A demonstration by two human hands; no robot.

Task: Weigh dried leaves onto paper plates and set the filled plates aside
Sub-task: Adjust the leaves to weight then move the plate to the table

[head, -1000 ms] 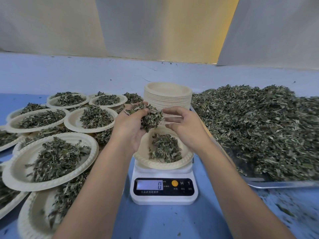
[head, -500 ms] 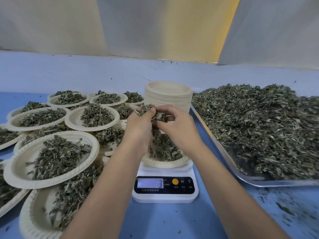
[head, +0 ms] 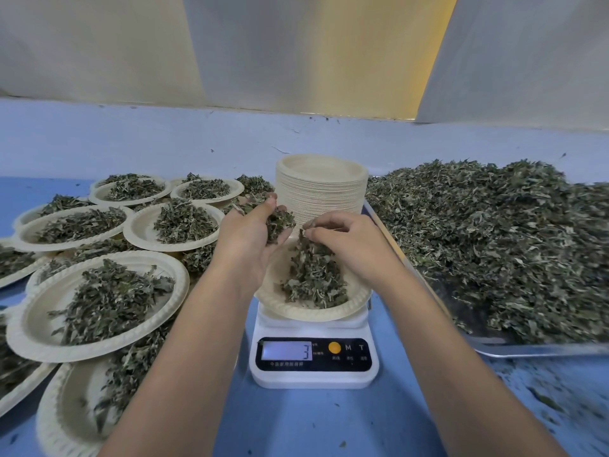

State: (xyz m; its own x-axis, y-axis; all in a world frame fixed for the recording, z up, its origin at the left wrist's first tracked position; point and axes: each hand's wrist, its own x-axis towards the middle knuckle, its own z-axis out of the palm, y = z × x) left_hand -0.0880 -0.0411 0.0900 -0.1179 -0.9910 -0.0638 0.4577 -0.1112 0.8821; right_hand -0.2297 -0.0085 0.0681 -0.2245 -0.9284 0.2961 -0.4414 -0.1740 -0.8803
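Both forearms reach forward from the bottom edge and meet above the paper plate, which sits on the white scale in the middle of the blue table. The left hand is raised over the plate's left rim. Its palm is turned inward and up, and its fingers are curled into a cup that holds a clump of leaves.

The right hand hangs over the plate's right half with its back to the camera and its wrist bent down. Its curled fingertips pinch a small tuft of leaves at the top of the leaf pile heaped on the plate (whether the tuft is lifted free of the pile or still joined to it cannot be told). The two hands are close but apart, with the clump between them.

The scale's display reads 3. Just behind the hands stands a stack of empty plates. To the right, a metal tray holds a deep bed of loose dried leaves, and its near left edge lies close to the scale. To the left, filled plates crowd the table, overlapping and resting on one another, each with its own heap of leaves. Leaf crumbs speckle the table at the lower right.
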